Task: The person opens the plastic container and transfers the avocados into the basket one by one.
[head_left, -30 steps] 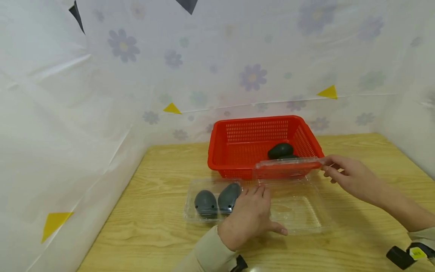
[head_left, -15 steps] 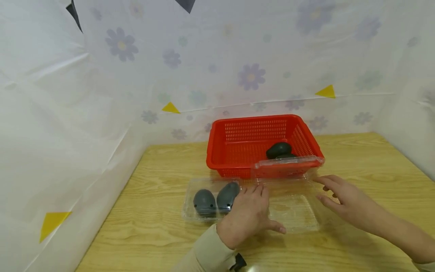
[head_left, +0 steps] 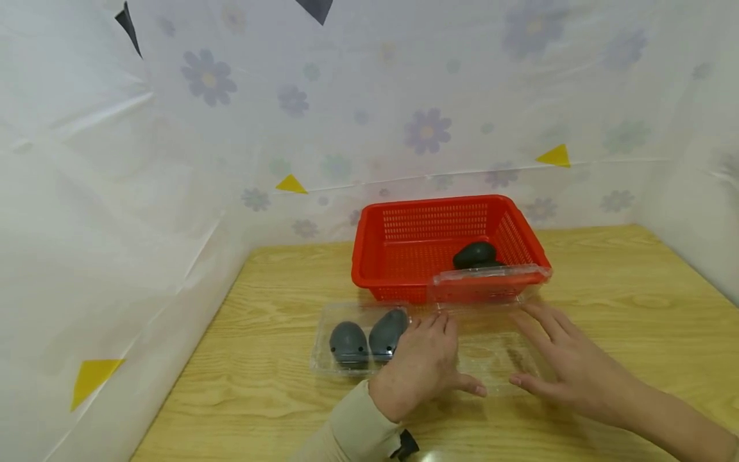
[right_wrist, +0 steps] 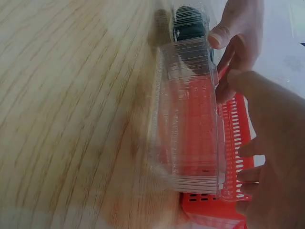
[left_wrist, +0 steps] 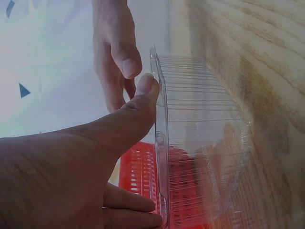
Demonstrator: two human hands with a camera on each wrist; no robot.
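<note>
A clear plastic clamshell box (head_left: 491,362) lies unfolded on the table, its lid (head_left: 487,289) standing up against a red basket. My left hand (head_left: 420,362) spreads its fingers over the box's left side; in the left wrist view the thumb touches the rim (left_wrist: 161,124). My right hand (head_left: 568,369) is at the right side of the box, fingers extended, holding nothing. Left of it sits another clear clamshell (head_left: 323,343) with two dark green avocados (head_left: 349,343) inside, partly covered by my left hand. In the right wrist view the box (right_wrist: 190,119) shows nothing inside.
The red basket (head_left: 369,279) stands at the back with dark avocados (head_left: 475,255) in its right part, one half hidden by the raised lid. Behind it hangs a white flowered sheet (head_left: 346,96), with another along the left. All of this rests on a wood-grain table (head_left: 277,276).
My right hand has let go of the lid's right corner and come down towards me and left, to the box's right side. The lid stays raised. My left hand keeps its place.
</note>
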